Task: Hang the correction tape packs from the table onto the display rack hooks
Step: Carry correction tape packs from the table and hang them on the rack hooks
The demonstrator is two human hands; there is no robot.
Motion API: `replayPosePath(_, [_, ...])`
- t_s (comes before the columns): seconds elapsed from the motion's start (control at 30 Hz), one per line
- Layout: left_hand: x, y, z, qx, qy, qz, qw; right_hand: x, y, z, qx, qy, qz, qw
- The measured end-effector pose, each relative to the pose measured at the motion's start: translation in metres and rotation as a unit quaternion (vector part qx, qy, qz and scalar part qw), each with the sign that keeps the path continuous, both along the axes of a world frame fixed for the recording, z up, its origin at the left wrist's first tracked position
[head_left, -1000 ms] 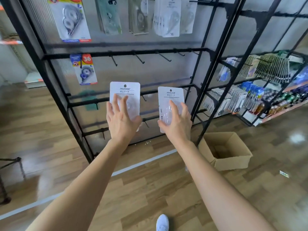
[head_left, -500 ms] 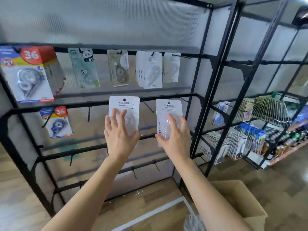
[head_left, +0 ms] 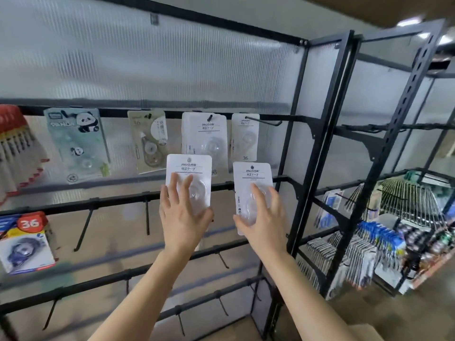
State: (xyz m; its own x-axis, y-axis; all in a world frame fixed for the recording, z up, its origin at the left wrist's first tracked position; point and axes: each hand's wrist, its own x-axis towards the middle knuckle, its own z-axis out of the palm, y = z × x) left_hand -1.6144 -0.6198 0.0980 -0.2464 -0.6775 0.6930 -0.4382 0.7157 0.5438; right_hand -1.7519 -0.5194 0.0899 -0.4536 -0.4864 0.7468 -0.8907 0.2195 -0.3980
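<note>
Correction tape packs, two of them, are held up before the display rack [head_left: 317, 148], one in each hand. Out at nine o'clock a panda-printed pack [head_left: 76, 141] is seen hung on the top rail [head_left: 115, 112].

Now the left hand [head_left: 182, 217]: the left pack [head_left: 189, 168] is grasped by its lower half, with fingers spread over the clear blister and the thumb clamped at its five o'clock corner. At twelve to one o'clock of it, a hung stack [head_left: 204, 139] of the same white cards is carried on a short hook [head_left: 209, 117].

Next the right hand [head_left: 264, 222]: the right pack [head_left: 252, 175] is gripped the same way, upright, with the thumb at its seven o'clock edge. It is held a little lower than its twin. At twelve o'clock of it a long hook [head_left: 264, 121] is seen, with one white card [head_left: 245, 136] at its back and most of its wire bare.

Neither held pack is on a hook yet, and both sit below the rail. The step in hand is judged to be the approach before hanging. Next, each card's punched hole must be lined up with a hook tip, then the card lifted to rail height and slid back along the wire. A second rack [head_left: 384, 153] of stocked goods is glimpsed at three o'clock.
</note>
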Motion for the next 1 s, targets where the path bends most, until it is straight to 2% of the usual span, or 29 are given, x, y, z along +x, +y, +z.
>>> replayPosePath(0.17, [-0.029,-0.025,-0.002,0.006,0.006,-0.013,1.0,-0.034,-0.026,0.003,-0.042,0.01,-0.019,0.999])
replayPosePath(0.4, [-0.065,-0.034,0.001,-0.036,0.013,-0.024,0.999,-0.076,-0.037,0.021,-0.14,0.049,-0.039,0.988])
replayPosePath(0.87, [-0.117,-0.043,0.006,-0.053,-0.019,0.073,0.996,-0.13,-0.052,0.042,-0.124,0.104,0.009,0.987])
replayPosePath(1.0, [-0.123,-0.043,0.006,-0.052,-0.023,0.09,0.994,-0.142,-0.068,0.042,-0.104,0.097,0.03,0.989])
